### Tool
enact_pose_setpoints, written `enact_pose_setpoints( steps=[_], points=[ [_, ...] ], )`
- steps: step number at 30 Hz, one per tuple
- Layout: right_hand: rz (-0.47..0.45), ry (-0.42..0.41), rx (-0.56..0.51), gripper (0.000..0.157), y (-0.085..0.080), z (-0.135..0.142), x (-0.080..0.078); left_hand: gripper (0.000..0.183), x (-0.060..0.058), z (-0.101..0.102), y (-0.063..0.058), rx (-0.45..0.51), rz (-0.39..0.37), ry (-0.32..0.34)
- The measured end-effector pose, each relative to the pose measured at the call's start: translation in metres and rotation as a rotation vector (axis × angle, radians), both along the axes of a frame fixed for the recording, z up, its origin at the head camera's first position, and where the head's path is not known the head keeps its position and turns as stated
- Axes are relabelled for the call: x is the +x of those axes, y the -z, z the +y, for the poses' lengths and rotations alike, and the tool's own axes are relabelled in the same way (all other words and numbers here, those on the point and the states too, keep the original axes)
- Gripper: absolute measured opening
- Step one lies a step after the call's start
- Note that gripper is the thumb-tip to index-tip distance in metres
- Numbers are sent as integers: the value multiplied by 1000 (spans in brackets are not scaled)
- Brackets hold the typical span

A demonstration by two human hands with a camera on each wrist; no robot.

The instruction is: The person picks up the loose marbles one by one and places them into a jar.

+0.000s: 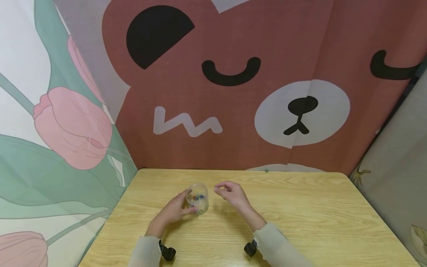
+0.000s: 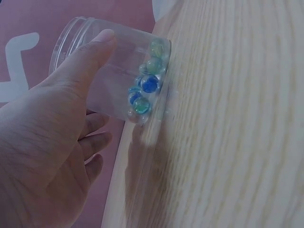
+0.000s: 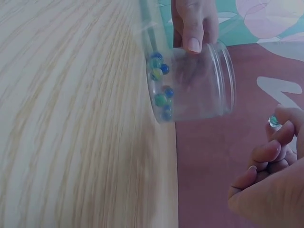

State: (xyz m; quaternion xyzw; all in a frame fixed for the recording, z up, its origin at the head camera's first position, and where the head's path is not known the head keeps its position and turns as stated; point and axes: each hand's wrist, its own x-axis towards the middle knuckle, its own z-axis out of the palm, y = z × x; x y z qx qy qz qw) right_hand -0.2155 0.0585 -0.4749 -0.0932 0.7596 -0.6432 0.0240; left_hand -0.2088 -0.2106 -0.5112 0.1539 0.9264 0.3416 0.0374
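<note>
A clear plastic jar (image 1: 204,204) stands upright and uncovered on the table. My left hand (image 1: 176,207) grips it from the left, with the thumb (image 2: 97,50) along its near wall. Several glass marbles (image 2: 149,84), blue, green and yellowish, lie on the jar's bottom. To the jar's right, apart from it and at about rim height, is my right hand (image 1: 235,194). Its fingertips pinch a clear green marble (image 3: 274,121), while the other fingers are curled in. From the head view that marble is hardly visible.
One more small green marble (image 1: 266,171) sits at the far edge of the wooden table (image 1: 300,215). Behind that edge hangs a bear-print curtain (image 1: 233,148), and a tulip-print cloth (image 1: 73,126) borders the left side.
</note>
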Motion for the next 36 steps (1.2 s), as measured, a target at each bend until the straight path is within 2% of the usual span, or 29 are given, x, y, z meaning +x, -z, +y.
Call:
enact_pose_setpoints(
  steps=[7,13,24,36],
  points=[
    [15,-11,49,27,2,-11,-2,94,0,1,-2,11,8,22],
    [19,-24,40,31,5,-16,-5,94,-1,2,-2,16,26,45],
    [26,-81,57,31,8,-34,-9,94,1,-1,-2,-5,23,40],
    [-17,-83,95,30,13,-46,-13,94,0,0,-2,-12,23,30]
  ],
)
